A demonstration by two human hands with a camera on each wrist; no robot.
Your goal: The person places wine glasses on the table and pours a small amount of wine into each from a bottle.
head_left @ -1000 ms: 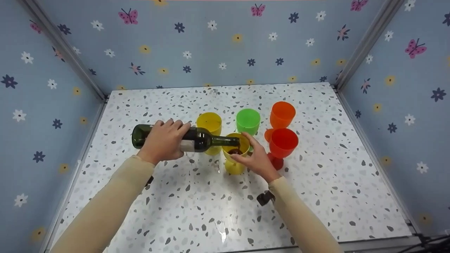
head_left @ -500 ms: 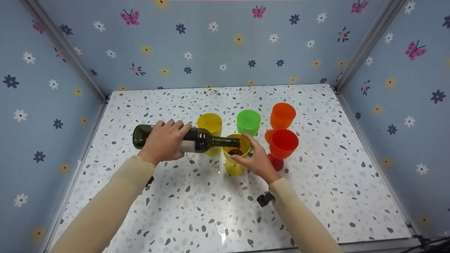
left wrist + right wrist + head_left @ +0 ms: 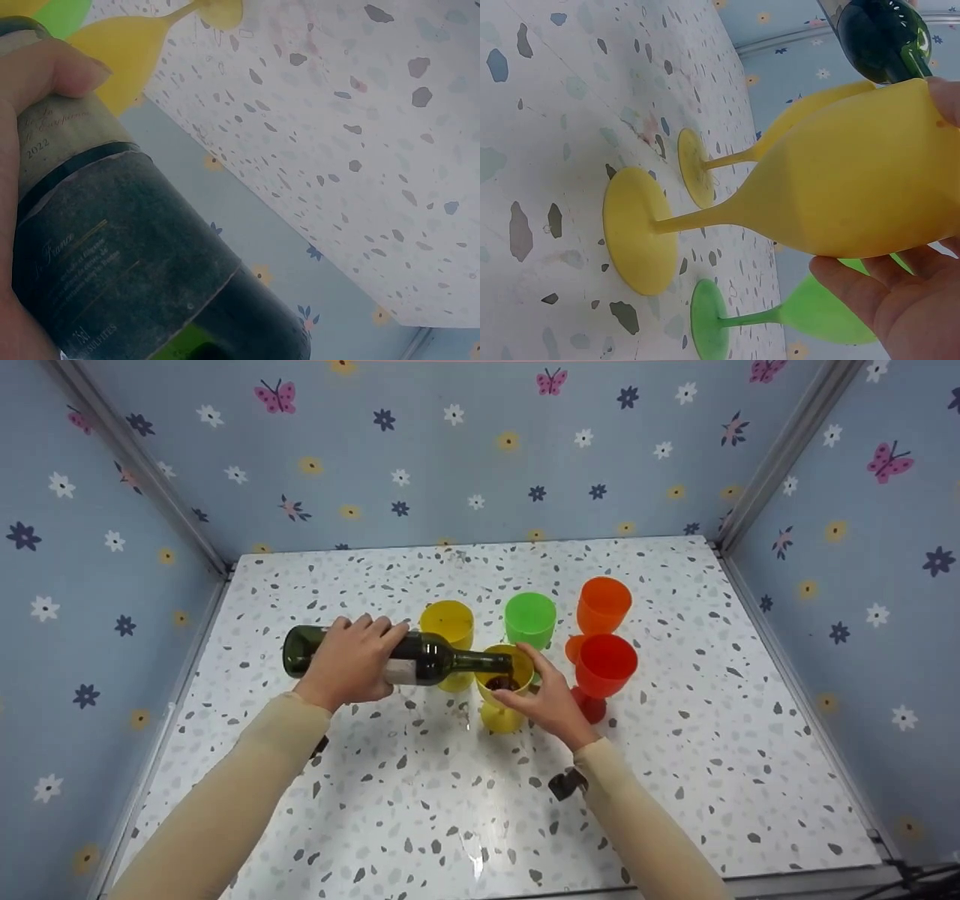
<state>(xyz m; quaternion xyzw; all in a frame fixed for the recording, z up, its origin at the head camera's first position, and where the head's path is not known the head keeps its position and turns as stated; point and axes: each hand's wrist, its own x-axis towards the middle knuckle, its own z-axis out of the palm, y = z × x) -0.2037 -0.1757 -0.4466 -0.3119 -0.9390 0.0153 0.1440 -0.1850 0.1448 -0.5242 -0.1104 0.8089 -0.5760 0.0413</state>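
Note:
My left hand (image 3: pixel 352 660) grips a dark green wine bottle (image 3: pixel 429 658) round its labelled body. The bottle lies nearly level, its neck over the front yellow goblet (image 3: pixel 501 718), and dark red liquid runs from its mouth into the bowl. My right hand (image 3: pixel 551 697) holds that goblet by the upper bowl, thumb at the near side and fingers at the far side. In the right wrist view the goblet's foot (image 3: pixel 641 232) rests on the table. The left wrist view shows the bottle's label (image 3: pixel 127 240) close up, with the left thumb across it.
A second yellow goblet (image 3: pixel 448 622) stands behind the bottle neck. Beyond the right hand are a green goblet (image 3: pixel 529 619), an orange goblet (image 3: pixel 603 607) and a red goblet (image 3: pixel 606 666). Flower-patterned walls (image 3: pixel 450 450) enclose the speckled white table (image 3: pixel 405 825) at the back and sides.
Both hands, the bottle and the goblets keep their places. Dark liquid keeps running into the front yellow goblet; the head view shifts very slightly.

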